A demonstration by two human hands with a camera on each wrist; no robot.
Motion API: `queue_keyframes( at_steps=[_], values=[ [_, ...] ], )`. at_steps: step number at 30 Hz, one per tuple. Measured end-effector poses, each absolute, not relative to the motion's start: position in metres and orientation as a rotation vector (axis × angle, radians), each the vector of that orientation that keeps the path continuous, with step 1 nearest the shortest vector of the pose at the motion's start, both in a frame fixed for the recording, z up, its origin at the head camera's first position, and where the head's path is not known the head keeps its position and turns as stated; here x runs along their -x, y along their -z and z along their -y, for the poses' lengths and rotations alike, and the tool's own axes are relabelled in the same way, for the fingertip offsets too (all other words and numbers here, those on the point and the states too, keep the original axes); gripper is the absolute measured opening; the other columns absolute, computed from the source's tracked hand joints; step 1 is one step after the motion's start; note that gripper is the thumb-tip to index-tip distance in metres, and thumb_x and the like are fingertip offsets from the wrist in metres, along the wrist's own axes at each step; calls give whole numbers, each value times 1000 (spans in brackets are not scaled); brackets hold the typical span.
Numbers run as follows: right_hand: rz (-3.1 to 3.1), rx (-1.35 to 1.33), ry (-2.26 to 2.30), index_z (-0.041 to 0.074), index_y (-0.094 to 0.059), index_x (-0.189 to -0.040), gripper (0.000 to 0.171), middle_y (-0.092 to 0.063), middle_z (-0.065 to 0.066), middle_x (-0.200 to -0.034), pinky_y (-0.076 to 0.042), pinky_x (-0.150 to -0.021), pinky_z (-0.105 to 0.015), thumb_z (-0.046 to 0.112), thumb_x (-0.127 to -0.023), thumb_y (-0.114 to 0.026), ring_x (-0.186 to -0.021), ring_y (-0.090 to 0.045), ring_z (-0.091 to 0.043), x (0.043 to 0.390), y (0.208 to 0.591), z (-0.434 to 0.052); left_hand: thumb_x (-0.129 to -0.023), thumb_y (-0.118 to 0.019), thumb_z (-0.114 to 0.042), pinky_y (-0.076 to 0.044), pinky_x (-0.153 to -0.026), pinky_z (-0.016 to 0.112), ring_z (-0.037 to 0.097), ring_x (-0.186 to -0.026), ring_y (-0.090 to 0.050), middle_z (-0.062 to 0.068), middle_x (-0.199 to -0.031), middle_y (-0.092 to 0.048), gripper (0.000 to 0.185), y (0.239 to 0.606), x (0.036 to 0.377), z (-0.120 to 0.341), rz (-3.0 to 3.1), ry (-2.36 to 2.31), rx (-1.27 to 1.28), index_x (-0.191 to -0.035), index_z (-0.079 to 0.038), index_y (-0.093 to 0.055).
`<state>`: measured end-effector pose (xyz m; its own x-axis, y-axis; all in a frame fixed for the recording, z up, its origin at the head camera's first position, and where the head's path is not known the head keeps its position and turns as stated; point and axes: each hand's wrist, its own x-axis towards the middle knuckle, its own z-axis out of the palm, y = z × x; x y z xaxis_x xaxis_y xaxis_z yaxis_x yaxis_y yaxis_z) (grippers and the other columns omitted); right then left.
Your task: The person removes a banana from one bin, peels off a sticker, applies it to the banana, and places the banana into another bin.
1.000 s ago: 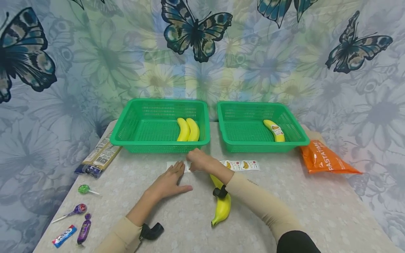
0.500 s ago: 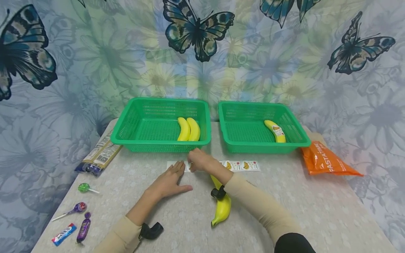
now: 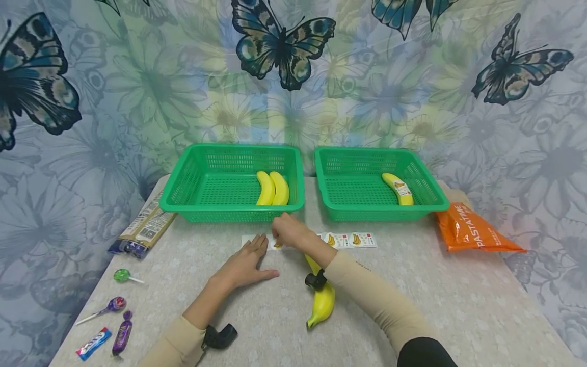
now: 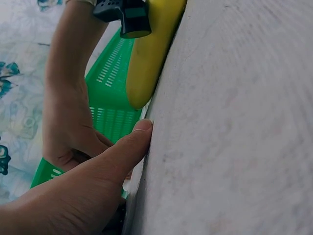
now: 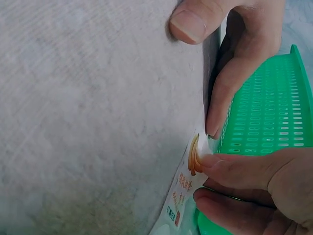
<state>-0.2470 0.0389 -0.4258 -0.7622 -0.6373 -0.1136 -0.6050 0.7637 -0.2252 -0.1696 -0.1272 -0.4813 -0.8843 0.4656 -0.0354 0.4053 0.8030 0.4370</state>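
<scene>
Right in front of the two green baskets, a sticker strip [image 3: 341, 239] lies flat on the desk [image 3: 458, 306], and that's what both hands are busy with. The right hand [image 3: 289, 232] has its thumb and fingertips pinched together on one sticker [image 5: 191, 161], which looks partly lifted off the backing in the right wrist view. The left hand [image 3: 245, 265] is spread flat with straight fingers, pressing the left end of the strip down.

Handling-wise I'd say this thing is about as light and floppy as it gets: thin paper, sticky on one side, easy to crease or fold onto itself. Best bet is taking it by a corner or edge with fingertips and peeling low and slow while the backing is pinned.

Just under the right forearm lies a loose banana [image 3: 321, 300] on the desk. The left basket [image 3: 183, 196] holds two bananas [image 3: 272, 188] side by side; the right basket [image 3: 431, 206] holds one banana [image 3: 398, 188] that already carries a label. Further out: an orange pasta bag [image 3: 472, 232] on the right, a dark packet [image 3: 142, 229] on the left, plus lollipops [image 3: 121, 275] and candies [image 3: 94, 342] near the left corner.
</scene>
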Motion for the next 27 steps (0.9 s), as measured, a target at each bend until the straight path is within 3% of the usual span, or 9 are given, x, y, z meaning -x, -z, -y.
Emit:
queue_keyframes(
  at_steps=[5, 8, 16, 18, 22, 25, 27],
  values=[
    [-2825, 1042, 227, 16, -48, -49, 42, -29, 8, -48, -20, -43, -18, -6, -81, -64, -48, -24, -7, 245, 424, -41, -83, -66, -61, -25, -120, 52, 38, -148, -25, 26, -156, -29, 100, 481, 170, 126, -2849, -646, -690, -147, 9, -33],
    [-2844, 1068, 204, 19, -39, -48, 47, -22, 8, -48, -17, -43, -18, -7, -82, -60, -49, -20, -7, 244, 421, -42, -83, -66, -61, -25, -120, 53, 38, -148, -25, 26, -156, -29, 100, 480, 171, 126, -2857, -649, -687, -147, 9, -33],
    [-2882, 1084, 202, 13, -65, -60, 30, -46, 8, -54, -29, -47, -16, -4, -85, -62, -54, -36, -7, 237, 414, -47, -83, -66, -61, -26, -119, 54, 38, -147, -26, 26, -156, -29, 100, 483, 171, 127, -2866, -652, -691, -146, 9, -35],
    [-2880, 1084, 233, 11, -68, -64, 27, -47, 7, -55, -30, -47, -16, -5, -85, -62, -54, -36, -7, 234, 411, -50, -83, -66, -61, -26, -119, 54, 39, -147, -26, 27, -155, -30, 100, 484, 170, 127, -2868, -653, -692, -146, 9, -35],
    [-2882, 1068, 288, 12, -56, -56, 35, -33, 6, -52, -23, -46, -17, -5, -86, -60, -52, -27, -8, 230, 405, -56, -83, -67, -60, -26, -119, 54, 39, -147, -26, 27, -155, -30, 99, 485, 170, 127, -2872, -661, -695, -146, 10, -36],
    [-2902, 1051, 345, 10, -64, -60, 30, -50, 5, -54, -39, -50, -16, -2, -88, -63, -53, -45, -7, 228, 400, -63, -83, -66, -61, -25, -119, 54, 39, -147, -25, 27, -156, -29, 99, 486, 170, 127, -2873, -659, -697, -146, 10, -36],
    [-2916, 1048, 399, 8, -75, -76, 17, -69, 1, -70, -52, -60, -20, 1, -88, -66, -66, -62, -11, 227, 397, -69, -83, -65, -62, -25, -119, 54, 39, -148, -25, 27, -156, -28, 100, 486, 171, 128, -2882, -637, -698, -146, 10, -36]
  ],
)
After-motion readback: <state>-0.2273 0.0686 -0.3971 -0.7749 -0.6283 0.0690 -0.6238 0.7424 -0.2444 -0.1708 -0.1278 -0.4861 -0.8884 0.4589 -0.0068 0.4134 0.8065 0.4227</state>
